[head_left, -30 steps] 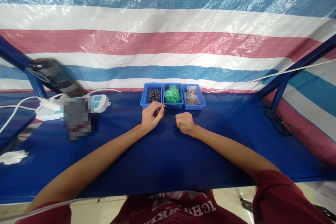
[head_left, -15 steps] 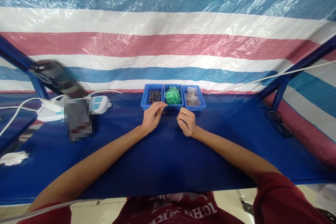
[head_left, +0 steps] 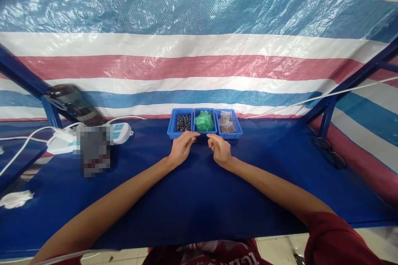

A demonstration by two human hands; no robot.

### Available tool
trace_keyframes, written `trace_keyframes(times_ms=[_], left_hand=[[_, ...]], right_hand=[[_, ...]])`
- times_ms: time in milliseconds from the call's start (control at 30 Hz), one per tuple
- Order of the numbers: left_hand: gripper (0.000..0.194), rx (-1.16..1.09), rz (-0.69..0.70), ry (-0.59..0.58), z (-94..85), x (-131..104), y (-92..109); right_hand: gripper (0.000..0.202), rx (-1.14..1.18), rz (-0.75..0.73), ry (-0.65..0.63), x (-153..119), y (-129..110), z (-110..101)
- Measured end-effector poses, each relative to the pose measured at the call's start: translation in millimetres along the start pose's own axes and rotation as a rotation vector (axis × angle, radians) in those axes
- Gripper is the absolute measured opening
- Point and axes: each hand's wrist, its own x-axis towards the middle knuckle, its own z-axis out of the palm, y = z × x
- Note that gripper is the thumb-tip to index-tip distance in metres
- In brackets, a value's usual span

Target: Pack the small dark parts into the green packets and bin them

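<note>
Looking tiny and dark, a part (head_left: 195, 140) is seen by the left hand (head_left: 180, 150), before the bins (head_left: 230, 136); its fingers are pinched nearly together, the right hand (head_left: 221, 151) loosely curled; anything held cannot be told.

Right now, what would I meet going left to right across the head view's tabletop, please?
Crumpled white tissue, white power strip, blue plastic bin of dark pieces, middle blue bin of green plastic, right blue bin of clear packets, black glasses.
</note>
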Motion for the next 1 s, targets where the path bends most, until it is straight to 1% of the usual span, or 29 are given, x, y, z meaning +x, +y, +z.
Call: trace_keyframes(times_ms=[100, 200, 333, 433, 600, 667, 767, 867, 1000], left_hand=[[0.022, -0.006, -0.044, 0.005, 2.0, -1, -2], [0.019, -0.013, -0.071, 0.011, 3.8, -2, -3], [0.02, 0.004, -0.091, 0.002, 5.0, -3, -5], [0.022, 0.015, -0.099, -0.004, 6.1, -4, -6], [0.023, 0.021, -0.073, 0.007, 9.6, -3, -9], [0.023, 0.018, -0.074, 0.012, 10.3, -3, -9], [0.017, 0.016, -0.024, 0.022, 9.3, -2, -8], [0.01, 0.011, 0.04, 0.062, 6.3, -1, -5], [0.01, 0.012, 0.082, 0.11, 2.7, 0, -2]], right_hand=[[0.032, 0.052, -0.044, 0.029, 2, 3, 1], [0.03, 0.047, -0.067, 0.056, 4, 2, 0], [0.028, 0.021, -0.045, -0.022, 9, -5, -4], [0.029, 0.009, -0.058, -0.08, 12, -8, -4], [0.031, -0.022, -0.037, -0.157, 13, -6, -4], [0.03, -0.027, -0.032, -0.161, 12, -4, -4], [0.029, -0.021, -0.023, -0.161, 11, -4, -4], [0.028, -0.008, 0.013, -0.144, 11, -7, -4], [0.024, -0.001, 0.033, -0.126, 12, -9, -4]])
